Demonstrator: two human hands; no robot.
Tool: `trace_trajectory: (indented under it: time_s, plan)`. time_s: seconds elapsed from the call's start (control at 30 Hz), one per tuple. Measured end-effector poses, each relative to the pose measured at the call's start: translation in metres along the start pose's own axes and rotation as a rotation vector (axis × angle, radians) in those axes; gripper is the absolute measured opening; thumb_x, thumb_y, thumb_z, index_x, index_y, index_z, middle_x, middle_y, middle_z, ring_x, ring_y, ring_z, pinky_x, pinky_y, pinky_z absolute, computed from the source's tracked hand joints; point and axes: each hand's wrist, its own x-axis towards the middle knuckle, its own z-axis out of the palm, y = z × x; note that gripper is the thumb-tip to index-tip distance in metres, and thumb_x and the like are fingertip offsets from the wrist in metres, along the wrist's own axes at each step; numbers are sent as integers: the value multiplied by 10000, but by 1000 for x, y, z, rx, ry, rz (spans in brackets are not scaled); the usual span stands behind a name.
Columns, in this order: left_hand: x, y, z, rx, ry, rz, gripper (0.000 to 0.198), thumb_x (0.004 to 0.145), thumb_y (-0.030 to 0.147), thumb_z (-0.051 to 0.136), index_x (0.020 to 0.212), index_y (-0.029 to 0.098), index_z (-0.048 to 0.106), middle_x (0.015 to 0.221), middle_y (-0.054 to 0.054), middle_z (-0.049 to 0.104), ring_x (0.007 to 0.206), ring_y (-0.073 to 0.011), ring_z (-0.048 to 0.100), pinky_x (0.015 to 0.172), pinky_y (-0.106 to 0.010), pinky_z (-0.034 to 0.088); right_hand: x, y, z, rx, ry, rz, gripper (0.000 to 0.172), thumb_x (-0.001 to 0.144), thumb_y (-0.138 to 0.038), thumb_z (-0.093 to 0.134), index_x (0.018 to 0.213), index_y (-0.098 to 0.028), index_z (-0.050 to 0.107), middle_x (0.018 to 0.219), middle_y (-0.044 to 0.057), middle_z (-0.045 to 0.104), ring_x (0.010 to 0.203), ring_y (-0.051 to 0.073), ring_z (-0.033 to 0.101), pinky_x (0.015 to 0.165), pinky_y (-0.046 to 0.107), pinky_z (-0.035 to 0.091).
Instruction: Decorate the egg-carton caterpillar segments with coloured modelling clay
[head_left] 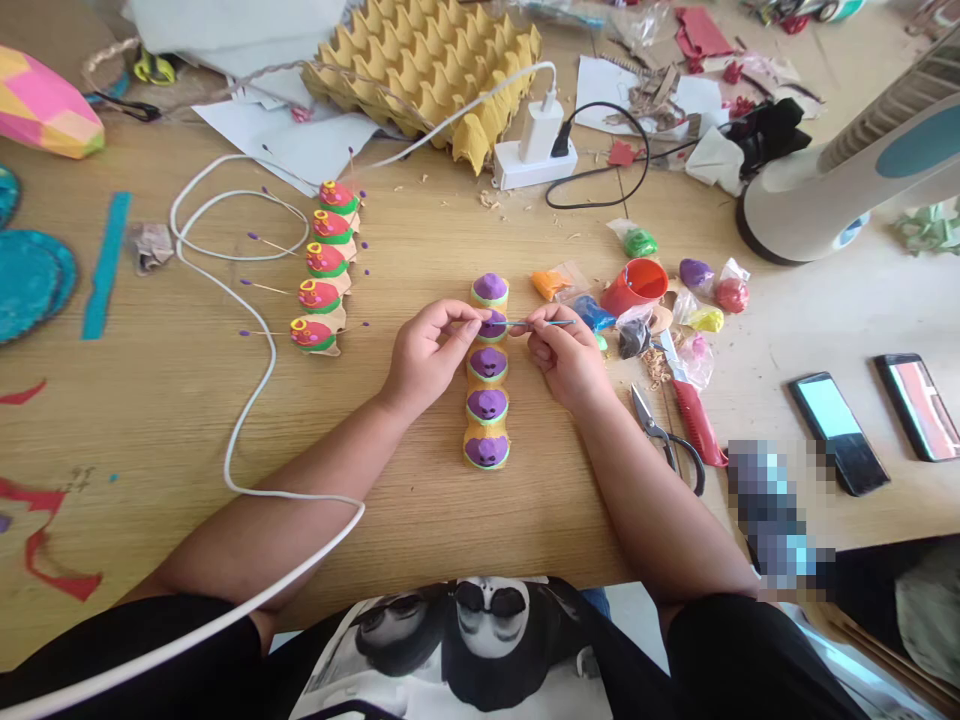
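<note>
A caterpillar made of egg-carton cups with purple and green clay tops (487, 405) lies lengthwise in the middle of the wooden table (187, 420). My left hand (429, 350) is closed in a pinch at its second segment, gripping the left end of a thin blue stick (544, 323). My right hand (566, 355) pinches the same stick from the right side, its tip pointing right. A second caterpillar with red, green and yellow tops (324, 270) stands to the left, with thin sticks poking out of its sides.
Lumps and bags of coloured clay (697, 275) and an orange cup (636, 285) lie right of my hands. Scissors (660, 435), a red knife (697, 420), two phones (838, 432), a fan base (810, 200), a yellow egg tray (427, 60), a power strip (534, 160) and a white cable (247, 400) surround the work.
</note>
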Motion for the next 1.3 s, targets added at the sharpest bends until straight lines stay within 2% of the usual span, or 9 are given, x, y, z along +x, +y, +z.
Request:
trace_trajectory:
  time_s: [0.87,1.3]
  plan:
    - [0,0,0,-15,1,9,224,958,418,647,985,199,682,1092,-70,781,988,-174,726,840,-288,547,1,4,-2,-30,-16,-47,148,792,-273,671,829,-202,547,718,4,671,481,62,297,453,203,210]
    - [0,1,0,-32,-1,-28,264,945,465,653,985,206,683,1109,-78,775,1027,-199,726,913,-328,558,-1,2,-1,-78,-6,-79,127,802,-260,630,866,-218,529,705,-11,647,488,78,306,461,214,221]
